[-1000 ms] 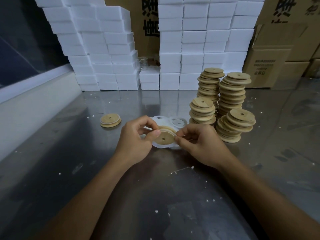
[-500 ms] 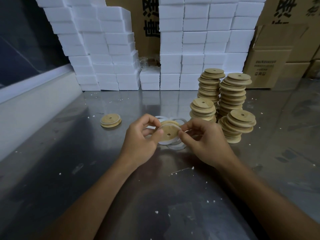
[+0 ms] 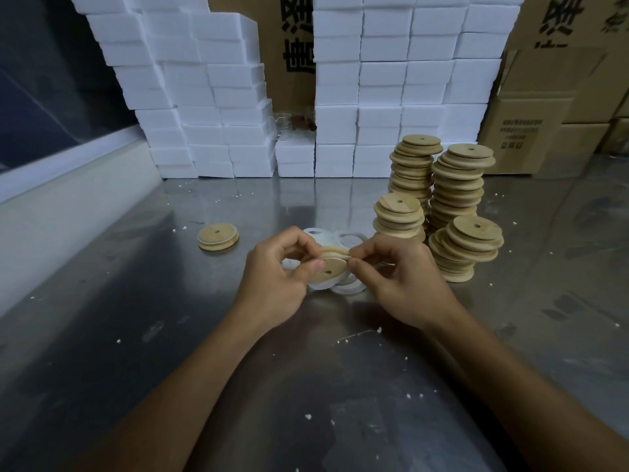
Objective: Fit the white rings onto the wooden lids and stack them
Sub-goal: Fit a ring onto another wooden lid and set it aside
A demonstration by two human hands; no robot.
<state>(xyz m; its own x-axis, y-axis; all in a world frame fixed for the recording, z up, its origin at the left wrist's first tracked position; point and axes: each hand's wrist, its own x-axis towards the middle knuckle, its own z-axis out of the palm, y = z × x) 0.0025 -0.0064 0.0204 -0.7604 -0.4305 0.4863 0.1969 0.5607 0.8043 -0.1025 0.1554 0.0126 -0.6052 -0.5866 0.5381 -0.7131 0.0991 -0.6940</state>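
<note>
1. The wooden lid [image 3: 329, 266] is held tilted just above the steel table's [image 3: 204, 335] middle, a white ring [image 3: 335, 255] half-seated round its edge.
2. Left hand [image 3: 275, 277] pinches the lid's left rim; right hand [image 3: 394, 277] pinches ring and rim opposite.
3. The lid looks stiff and light, the ring thin and stretchy (likely to snap off): grip by the edges.
4. Loose rings [image 3: 347, 287] lie beneath; stacked lids [image 3: 456, 206] stand toward the right.

Metal table [image 3: 136, 335] under and around the hands, surface scattered with white foam crumbs [image 3: 343, 341]. White foam blocks [image 3: 391, 80] stacked in walls well beyond the hands; printed cardboard boxes [image 3: 531, 131] behind and far right.
</note>
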